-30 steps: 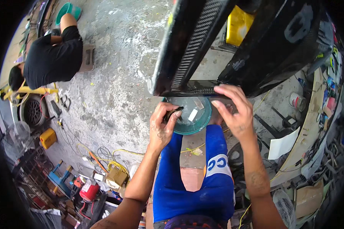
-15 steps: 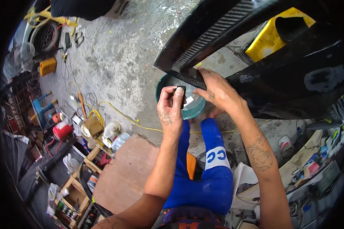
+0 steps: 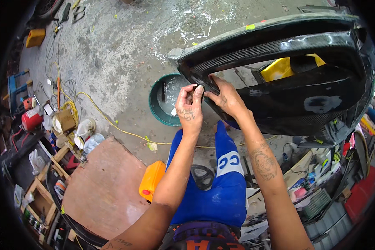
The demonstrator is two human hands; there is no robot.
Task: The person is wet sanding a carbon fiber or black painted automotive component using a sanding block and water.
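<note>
Panel point(image 3: 279, 101) is gripped by curled right hand point(image 3: 229, 99), beside left hand point(image 3: 190, 105) pinching dark piece point(image 3: 195, 89).

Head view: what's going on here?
A person works with bare hands at a large black panel with woven-patterned strips. The right hand grips the bar at the panel's near-left end, while the left hand, right beside it, seems to pinch a small dark piece, mostly hidden. A teal basin stands on the floor just left.

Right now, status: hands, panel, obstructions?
Left hand pinches small dark piece beside black panel. Right hand grips panel's left end. Teal basin on floor, partly behind left hand, not visibly blocking.
</note>
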